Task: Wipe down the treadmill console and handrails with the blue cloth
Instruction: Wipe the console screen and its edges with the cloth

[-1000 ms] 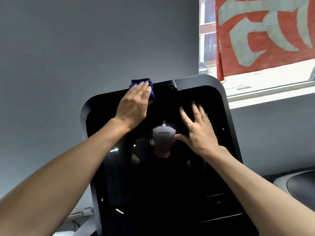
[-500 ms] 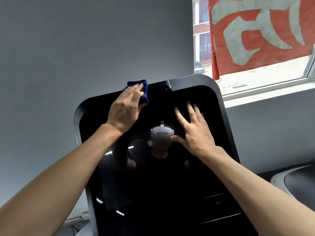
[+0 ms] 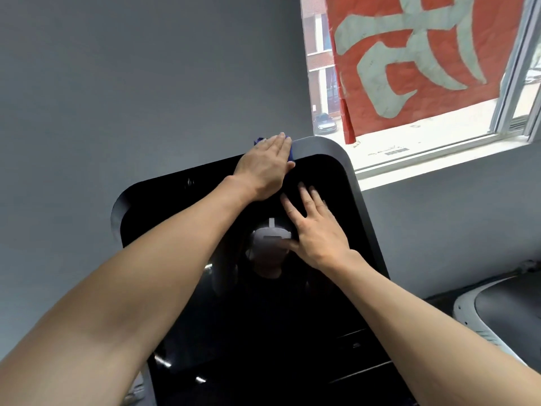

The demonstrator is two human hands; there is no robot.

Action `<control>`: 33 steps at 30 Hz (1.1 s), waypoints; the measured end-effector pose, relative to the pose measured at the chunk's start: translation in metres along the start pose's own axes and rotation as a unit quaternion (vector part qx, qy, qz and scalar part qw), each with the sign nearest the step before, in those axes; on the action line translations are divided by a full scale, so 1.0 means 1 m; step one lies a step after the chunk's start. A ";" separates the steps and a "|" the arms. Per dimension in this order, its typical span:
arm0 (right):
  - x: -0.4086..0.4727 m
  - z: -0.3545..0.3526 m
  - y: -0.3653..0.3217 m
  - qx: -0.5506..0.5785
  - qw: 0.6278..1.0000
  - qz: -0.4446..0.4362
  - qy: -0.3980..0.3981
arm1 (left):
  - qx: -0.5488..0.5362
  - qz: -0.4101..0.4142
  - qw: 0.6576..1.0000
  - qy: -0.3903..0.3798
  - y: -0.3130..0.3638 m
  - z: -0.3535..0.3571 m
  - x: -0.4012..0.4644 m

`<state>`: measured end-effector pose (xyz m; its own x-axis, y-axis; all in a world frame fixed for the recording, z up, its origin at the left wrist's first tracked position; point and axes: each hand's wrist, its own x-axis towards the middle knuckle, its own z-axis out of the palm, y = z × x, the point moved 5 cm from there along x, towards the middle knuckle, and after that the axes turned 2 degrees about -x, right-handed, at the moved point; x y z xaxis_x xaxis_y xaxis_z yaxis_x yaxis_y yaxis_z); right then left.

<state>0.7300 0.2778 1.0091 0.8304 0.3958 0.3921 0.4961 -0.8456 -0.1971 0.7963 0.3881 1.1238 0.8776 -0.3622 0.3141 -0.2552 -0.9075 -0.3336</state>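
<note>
since a second ago the left hand (image 3: 265, 165) has slid the small dark blue cloth (image 3: 290, 155) rightward along the top edge of the glossy black treadmill console screen (image 3: 181, 230), from near the middle notch over toward the rounded grey upper right corner. the cloth is mostly buried under the palm now, only slivers of blue poke out by the fingertips and at the right side of the hand.

around it: a grey painted wall (image 3: 131, 83) behind the console, a white-framed window (image 3: 439, 153) up on the right with a red banner with pale grey lettering (image 3: 424, 63) hanging in it, and a dark car (image 3: 324, 124) parked outside. a grey and white rounded machine edge (image 3: 503, 315) sits at lower right.

the screen is shiny enough to reflect a white headset and both forearms.

left hand lies flat, fingers straight and together, pressing the cloth onto the top rim. the right hand (image 3: 316, 230) is spread flat on the glass just below it, fingers splayed, holding nothing, thumb pointing left. the two hands are almost touching.
</note>
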 end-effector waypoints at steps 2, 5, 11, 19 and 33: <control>-0.007 0.004 0.004 0.000 1.000 -0.007 0.019 | 0.065 0.033 0.996 0.047 0.000 0.006 -0.022; -0.013 0.015 0.005 0.006 0.999 -0.011 0.046 | 0.131 0.046 0.988 0.063 0.003 0.015 -0.043; -0.009 0.023 0.008 0.022 0.999 -0.018 0.039 | 0.050 -0.019 0.999 -0.001 0.020 0.005 0.008; -0.013 0.013 0.009 0.054 0.998 -0.024 0.022 | 0.007 0.050 0.998 0.040 0.038 0.004 0.024; 0.075 -0.072 -0.007 0.109 0.992 -0.041 0.047 | -0.050 -0.121 0.990 0.049 -0.009 0.007 -0.028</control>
<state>0.7709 0.2872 1.1046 0.7631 0.4152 0.4952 0.6120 -0.7105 -0.3474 0.7769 0.4078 1.1123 0.8758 -0.1453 0.4604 -0.0846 -0.9851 -0.1499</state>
